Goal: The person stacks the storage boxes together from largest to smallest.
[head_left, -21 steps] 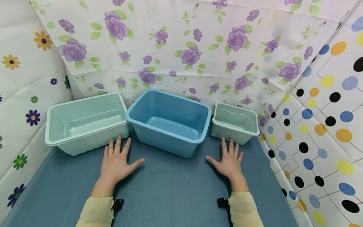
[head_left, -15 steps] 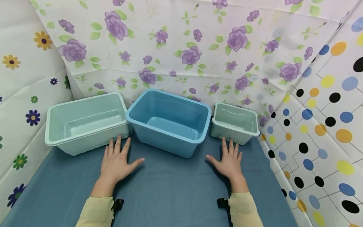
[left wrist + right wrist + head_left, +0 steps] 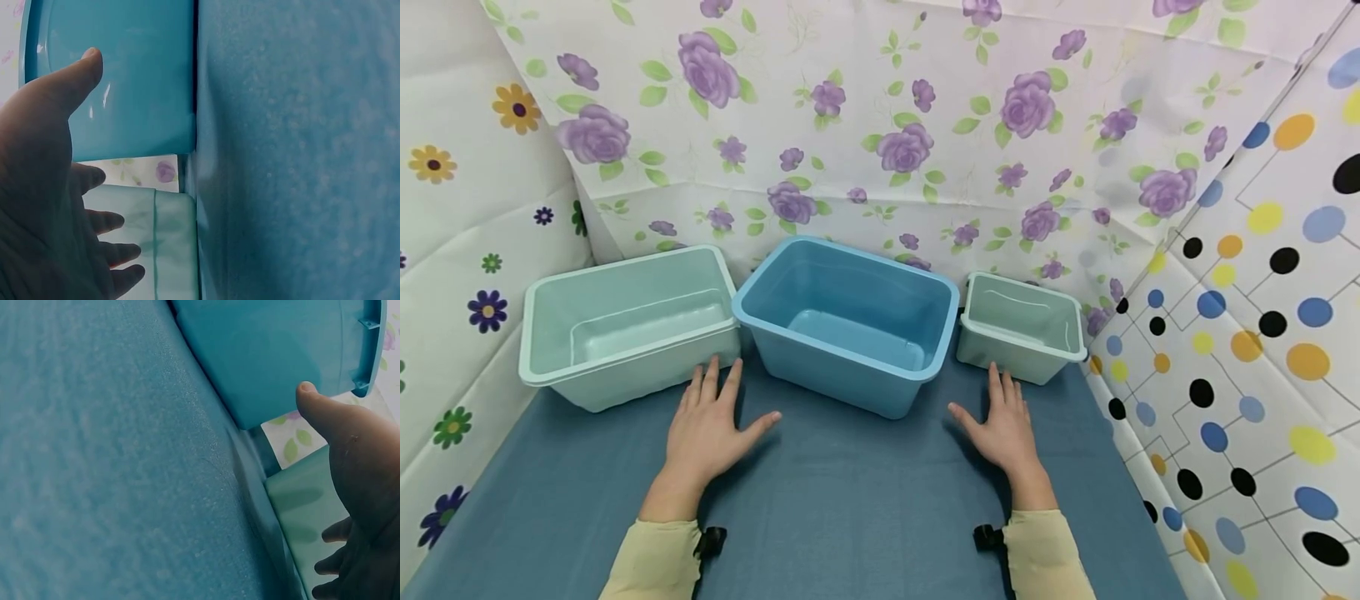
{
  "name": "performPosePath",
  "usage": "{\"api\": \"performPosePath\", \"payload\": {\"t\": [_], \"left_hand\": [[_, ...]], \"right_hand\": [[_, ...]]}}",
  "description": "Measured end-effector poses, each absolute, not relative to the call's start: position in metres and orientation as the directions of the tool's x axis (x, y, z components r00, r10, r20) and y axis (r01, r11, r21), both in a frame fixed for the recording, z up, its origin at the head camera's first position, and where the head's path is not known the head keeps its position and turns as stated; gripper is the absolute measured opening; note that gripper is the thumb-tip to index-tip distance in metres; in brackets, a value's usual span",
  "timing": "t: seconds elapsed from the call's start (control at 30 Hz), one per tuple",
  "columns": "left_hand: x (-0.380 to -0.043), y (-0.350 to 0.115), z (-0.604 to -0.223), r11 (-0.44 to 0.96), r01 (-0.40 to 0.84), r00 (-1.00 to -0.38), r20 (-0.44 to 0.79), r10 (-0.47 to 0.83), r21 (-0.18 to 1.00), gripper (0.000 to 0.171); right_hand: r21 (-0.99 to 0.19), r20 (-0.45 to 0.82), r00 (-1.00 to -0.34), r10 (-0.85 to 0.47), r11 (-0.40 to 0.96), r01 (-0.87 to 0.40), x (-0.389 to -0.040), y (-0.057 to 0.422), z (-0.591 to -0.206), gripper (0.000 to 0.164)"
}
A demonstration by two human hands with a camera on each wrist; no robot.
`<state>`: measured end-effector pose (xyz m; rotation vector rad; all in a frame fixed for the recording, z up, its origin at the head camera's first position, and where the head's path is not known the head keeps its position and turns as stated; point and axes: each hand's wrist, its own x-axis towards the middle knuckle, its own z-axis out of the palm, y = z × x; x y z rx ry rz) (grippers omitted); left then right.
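My left hand (image 3: 706, 429) is palm down over the blue cloth, its fingers extended and thumb spread to the right. Its fingertips overlap the front wall of a large pale green bin (image 3: 647, 367) in the head view. On the other side, my right hand (image 3: 1002, 429) also has straight fingers, with the tips right at the front of a small pale green bin (image 3: 1011, 354). Between the hands, farther back, stands a blue bin (image 3: 835, 375), tallest of the three. Both hands hold nothing. The left wrist view shows the left thumb (image 3: 84, 75) in front of the blue bin.
Blue cloth (image 3: 865, 517) covers the table. Behind the bins hangs a white curtain with purple roses (image 3: 902, 150). A flower-print sheet (image 3: 467, 217) borders the left, a dotted sheet (image 3: 1247, 350) the right. A black strap piece (image 3: 711, 542) shows at the left cuff.
The fingers of both hands have drawn closer together, more so on the right, and the hands have turned slightly. The three bins stand where they were.
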<state>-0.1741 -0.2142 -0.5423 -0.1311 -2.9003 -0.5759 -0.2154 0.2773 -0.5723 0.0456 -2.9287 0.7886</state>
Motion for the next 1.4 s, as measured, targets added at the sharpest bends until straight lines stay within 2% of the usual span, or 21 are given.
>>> {"api": "performPosePath", "payload": {"t": [0.27, 0.53, 0.77, 1.1, 1.4], "left_hand": [[-0.174, -0.213, -0.537, 0.908, 0.118, -0.977, 0.209, 0.034, 0.403, 0.116], [-0.174, -0.213, -0.529, 0.867, 0.097, -0.984, 0.177, 0.011, 0.488, 0.114], [-0.175, -0.212, -0.524, 0.852, 0.093, -0.986, 0.167, 0.006, 0.515, 0.113], [-0.176, -0.208, -0.522, 0.831, 0.110, -0.972, 0.233, -0.024, 0.545, 0.107], [-0.177, -0.204, -0.520, 0.770, 0.120, -0.968, 0.247, -0.051, 0.627, 0.097]], "right_hand": [[-0.567, 0.135, -0.991, 0.000, 0.820, -0.078, -0.216, 0.275, -0.567, 0.113], [-0.658, 0.089, -0.995, 0.049, 0.753, -0.022, -0.214, 0.271, -0.563, 0.113], [-0.720, 0.098, -0.994, 0.054, 0.693, -0.034, -0.213, 0.267, -0.556, 0.106], [-0.791, 0.115, -0.991, 0.066, 0.610, -0.051, -0.213, 0.261, -0.553, 0.098], [-0.833, 0.128, -0.990, 0.062, 0.548, -0.074, -0.215, 0.258, -0.550, 0.092]]}}
